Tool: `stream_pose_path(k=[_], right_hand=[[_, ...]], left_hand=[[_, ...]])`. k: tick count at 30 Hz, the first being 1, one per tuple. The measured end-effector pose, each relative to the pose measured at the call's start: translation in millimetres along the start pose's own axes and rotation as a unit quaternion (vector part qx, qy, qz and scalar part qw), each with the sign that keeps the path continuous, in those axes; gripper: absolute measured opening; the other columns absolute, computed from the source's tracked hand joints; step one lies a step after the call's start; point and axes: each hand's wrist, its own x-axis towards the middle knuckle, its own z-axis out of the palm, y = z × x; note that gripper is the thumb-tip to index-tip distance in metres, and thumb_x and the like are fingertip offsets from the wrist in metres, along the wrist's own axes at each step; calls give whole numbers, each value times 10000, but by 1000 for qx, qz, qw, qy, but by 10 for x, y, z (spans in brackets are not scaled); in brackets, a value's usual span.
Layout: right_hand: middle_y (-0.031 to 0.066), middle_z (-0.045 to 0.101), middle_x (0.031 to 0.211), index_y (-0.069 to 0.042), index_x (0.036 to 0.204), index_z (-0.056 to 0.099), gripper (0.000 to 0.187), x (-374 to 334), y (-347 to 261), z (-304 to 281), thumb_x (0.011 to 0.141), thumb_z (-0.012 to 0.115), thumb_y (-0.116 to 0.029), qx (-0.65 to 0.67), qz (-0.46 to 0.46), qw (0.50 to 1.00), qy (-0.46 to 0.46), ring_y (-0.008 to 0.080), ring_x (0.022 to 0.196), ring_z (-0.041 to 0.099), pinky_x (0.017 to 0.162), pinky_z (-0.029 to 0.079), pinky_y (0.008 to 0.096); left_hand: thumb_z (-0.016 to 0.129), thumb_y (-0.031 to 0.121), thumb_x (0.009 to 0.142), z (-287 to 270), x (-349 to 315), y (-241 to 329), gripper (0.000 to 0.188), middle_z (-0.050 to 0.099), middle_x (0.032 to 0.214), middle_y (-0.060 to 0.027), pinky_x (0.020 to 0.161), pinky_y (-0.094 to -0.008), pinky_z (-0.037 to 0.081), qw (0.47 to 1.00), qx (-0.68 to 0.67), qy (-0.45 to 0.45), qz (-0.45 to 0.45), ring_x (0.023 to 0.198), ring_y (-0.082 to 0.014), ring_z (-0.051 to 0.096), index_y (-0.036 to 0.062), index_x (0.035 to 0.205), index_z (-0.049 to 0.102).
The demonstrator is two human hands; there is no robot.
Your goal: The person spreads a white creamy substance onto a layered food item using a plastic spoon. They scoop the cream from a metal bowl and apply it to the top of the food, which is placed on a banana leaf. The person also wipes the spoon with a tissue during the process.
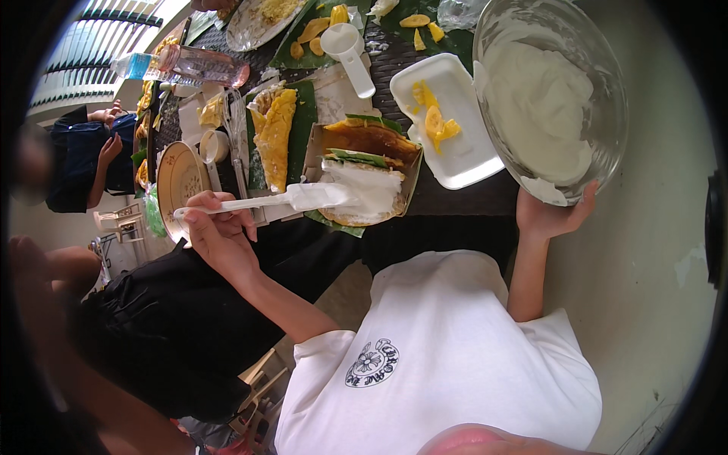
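Observation:
My left hand [222, 231] is closed round the handle of a white spatula [315, 196]. The spatula's blade touches white cream [373, 188] spread over food in an open cardboard box [412, 176]. Strips of green leaf and a brownish-yellow layer [356, 139] show at the box's far side. On the right, my right hand [555, 218] grips the near edge of a large shiny bowl [613, 87], which is tilted. Thick white cream [535, 106] fills much of this bowl.
Beside the bowl lies a white foam tray [470, 163] with yellow fruit pieces. A folded yellow item [276, 136] rests on a leaf left of the box. A white measuring scoop [345, 49], a plate [176, 176] and bottles [203, 64] crowd the dark woven table. People are at the left.

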Motion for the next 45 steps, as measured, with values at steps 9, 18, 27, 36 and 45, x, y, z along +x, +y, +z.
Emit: stream_pose_path(k=[9,18,27,36,45], right_hand=[[72,450,1459,-74,1404,463,620,-8,8,20,900,549,-425,3,-6,1000,-3,253,1359,407,1136,306,458],[71,448,1457,-76,1407,461,624,-15,-6,41,901,551,-430,2,0,1000,8,254,1357,405,1134,303,459],[71,452,1459,-80,1411,458,617,20,-26,-16,894,564,-400,3,-7,1000,13,254,1356,410,1128,322,464],[140,405,1481,-74,1388,481,597,-65,80,115,873,600,-351,-6,-52,997,48,307,1379,379,1141,311,531],[150,425,1449,-7,1394,431,673,-7,33,130,860,631,-364,12,-18,1000,-14,326,1356,396,1112,327,538]], left_hand=[[445,521,995,-265,128,30,479,551,764,-68,351,-215,330,999,-5,39,37,484,-102,501,56,904,518],[441,501,1008,12,51,-36,460,548,728,-75,374,-206,345,998,47,36,4,511,-111,523,58,910,516],[450,508,1003,-93,55,-6,451,558,753,-58,364,-200,345,997,71,22,11,498,-97,516,69,939,534],[432,481,1017,-250,53,55,415,562,708,-79,341,-213,348,995,-93,48,3,482,-110,522,87,922,523],[428,484,1014,-144,-137,-129,443,577,729,-85,338,-218,355,981,-181,46,-45,486,-118,536,61,909,508]])
